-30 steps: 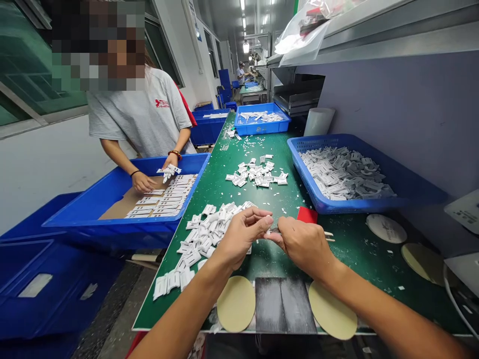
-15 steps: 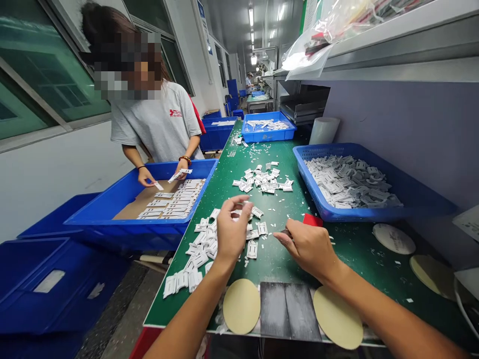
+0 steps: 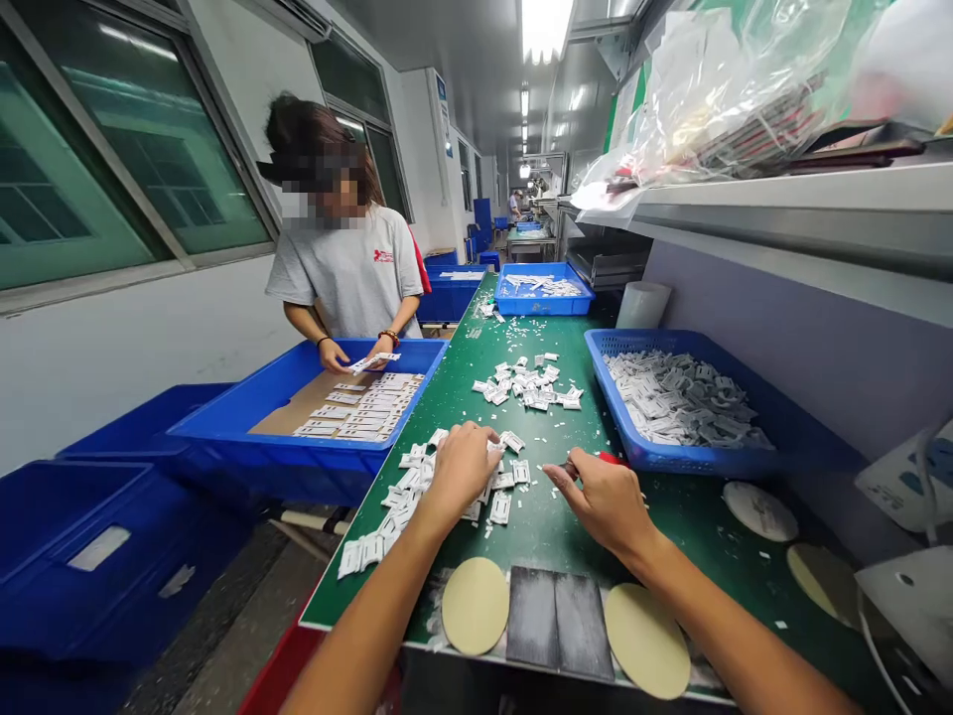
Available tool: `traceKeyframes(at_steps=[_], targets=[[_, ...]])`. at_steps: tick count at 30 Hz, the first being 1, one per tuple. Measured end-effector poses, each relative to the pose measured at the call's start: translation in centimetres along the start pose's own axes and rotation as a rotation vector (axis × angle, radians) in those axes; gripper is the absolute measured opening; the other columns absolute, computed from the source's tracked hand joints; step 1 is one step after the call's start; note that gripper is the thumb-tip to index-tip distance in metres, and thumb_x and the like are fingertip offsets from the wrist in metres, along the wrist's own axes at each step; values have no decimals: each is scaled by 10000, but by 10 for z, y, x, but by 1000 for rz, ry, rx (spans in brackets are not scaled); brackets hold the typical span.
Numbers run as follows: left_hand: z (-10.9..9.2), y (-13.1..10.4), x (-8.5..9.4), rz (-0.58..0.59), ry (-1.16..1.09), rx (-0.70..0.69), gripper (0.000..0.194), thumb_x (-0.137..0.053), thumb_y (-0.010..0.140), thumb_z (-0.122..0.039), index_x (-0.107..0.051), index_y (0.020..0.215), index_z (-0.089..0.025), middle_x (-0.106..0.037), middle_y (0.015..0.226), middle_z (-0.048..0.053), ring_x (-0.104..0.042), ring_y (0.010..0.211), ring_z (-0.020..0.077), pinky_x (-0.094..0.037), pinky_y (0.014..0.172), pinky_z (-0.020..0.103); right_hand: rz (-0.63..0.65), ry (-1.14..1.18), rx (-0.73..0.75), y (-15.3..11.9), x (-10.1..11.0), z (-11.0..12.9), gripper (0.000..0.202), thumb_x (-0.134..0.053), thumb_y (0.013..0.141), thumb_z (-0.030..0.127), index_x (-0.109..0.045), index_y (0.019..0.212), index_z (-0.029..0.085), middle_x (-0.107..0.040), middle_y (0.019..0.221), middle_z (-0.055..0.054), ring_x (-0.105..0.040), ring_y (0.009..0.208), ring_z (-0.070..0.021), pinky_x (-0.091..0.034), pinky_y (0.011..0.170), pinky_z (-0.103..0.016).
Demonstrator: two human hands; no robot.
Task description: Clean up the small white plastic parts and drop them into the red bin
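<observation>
My left hand (image 3: 463,465) is over a pile of small white plastic parts (image 3: 400,506) on the green table. Its fingers curl down around a white plastic part (image 3: 494,454), mostly hidden by the hand. To the right of the pile, my right hand (image 3: 609,497) is closed on a small dark tool (image 3: 568,467), whose tip pokes out between thumb and forefinger; the rest is covered. A red thing (image 3: 613,459) shows just behind that hand; I cannot tell whether it belongs to the tool. Loose white parts (image 3: 500,508) lie between my hands.
A second cluster of white parts (image 3: 530,383) lies farther up the table (image 3: 454,397). A blue basket (image 3: 670,457) of parts stands right, a blue tray (image 3: 545,306) at the back. Left, a co-worker (image 3: 346,268) handles strips over a blue bin (image 3: 298,452). Yellow discs (image 3: 476,608) line the front edge.
The view has tilted up and shifted left. My left hand has turned palm-down and lowered onto the pile. My right hand keeps its grip. The co-worker's hands have come together on the strips.
</observation>
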State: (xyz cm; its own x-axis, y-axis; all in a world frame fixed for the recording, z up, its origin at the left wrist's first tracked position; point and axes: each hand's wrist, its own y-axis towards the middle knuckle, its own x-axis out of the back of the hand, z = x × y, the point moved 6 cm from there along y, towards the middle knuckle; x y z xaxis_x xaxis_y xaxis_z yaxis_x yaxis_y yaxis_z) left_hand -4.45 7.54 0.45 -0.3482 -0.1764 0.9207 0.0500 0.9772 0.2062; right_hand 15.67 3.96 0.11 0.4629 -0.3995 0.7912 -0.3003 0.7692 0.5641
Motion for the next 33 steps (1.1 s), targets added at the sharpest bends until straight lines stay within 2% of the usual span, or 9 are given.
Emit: traceKeyframes(at_steps=[2,6,10,14,17,24,26,29,33], targets=[[0,13,6,15,11,-6,260,-606,842,-317,-698,1061,-212,-681,1067,116,-588,1033,284,-412,890,363,-19,59,-26,1,2,0,474,-404,956,578,-576,744,190,-610,602,-3,-525,512,-119,-244,526,-251],[4,63,2,49,37,28,375,-560,896,-320,-593,1249,-196,-668,1165,132,-594,1077,266,-416,913,349,-52,259,-47,1,4,-5,394,-422,972,496,-614,1083,171,-608,628,18,-515,518,-113,-325,573,-226],[4,103,-25,87,82,50,386,-549,924,-351,-564,1263,-167,-606,1259,142,-564,1143,249,-434,971,394,102,129,90,1,-7,-1,394,-432,972,427,-591,695,196,-603,599,-6,-507,532,-121,-255,553,-261],[3,115,-42,102,128,75,365,-578,915,-362,-573,1213,-152,-585,1234,108,-595,1073,224,-513,910,448,54,67,111,0,-3,0,415,-419,978,388,-503,620,196,-581,586,-6,-478,524,-118,-239,566,-279],[8,121,-46,100,134,88,363,-579,916,-352,-572,1217,-148,-584,1233,115,-598,1063,221,-522,899,432,5,77,97,1,-1,0,416,-401,986,384,-480,622,198,-571,590,-2,-458,525,-113,-247,577,-278],[22,123,-50,132,24,121,347,-577,918,-351,-574,1216,-173,-584,1236,100,-597,1068,218,-523,897,429,53,124,100,0,-11,-1,395,-440,966,375,-497,616,202,-595,586,-10,-489,519,-119,-240,550,-279],[20,120,-45,110,-61,122,339,-572,921,-351,-578,1210,-176,-585,1235,100,-597,1066,215,-522,899,427,77,133,107,0,-11,0,332,-444,964,357,-560,695,202,-635,631,-11,-543,550,-128,-270,550,-266],[16,115,-35,68,-238,114,303,-573,918,-350,-601,1159,-167,-601,1203,95,-596,1054,209,-511,907,431,119,173,78,0,-10,0,216,-449,963,330,-614,1039,215,-697,767,-7,-629,656,-147,-345,590,-247],[12,101,-27,29,-541,132,207,-593,861,-246,-654,1041,-163,-655,1045,83,-606,986,192,-489,846,330,8,352,-80,-1,-1,-4,523,-475,948,385,-363,1427,205,-659,805,-2,-591,625,-145,-401,610,-252]])
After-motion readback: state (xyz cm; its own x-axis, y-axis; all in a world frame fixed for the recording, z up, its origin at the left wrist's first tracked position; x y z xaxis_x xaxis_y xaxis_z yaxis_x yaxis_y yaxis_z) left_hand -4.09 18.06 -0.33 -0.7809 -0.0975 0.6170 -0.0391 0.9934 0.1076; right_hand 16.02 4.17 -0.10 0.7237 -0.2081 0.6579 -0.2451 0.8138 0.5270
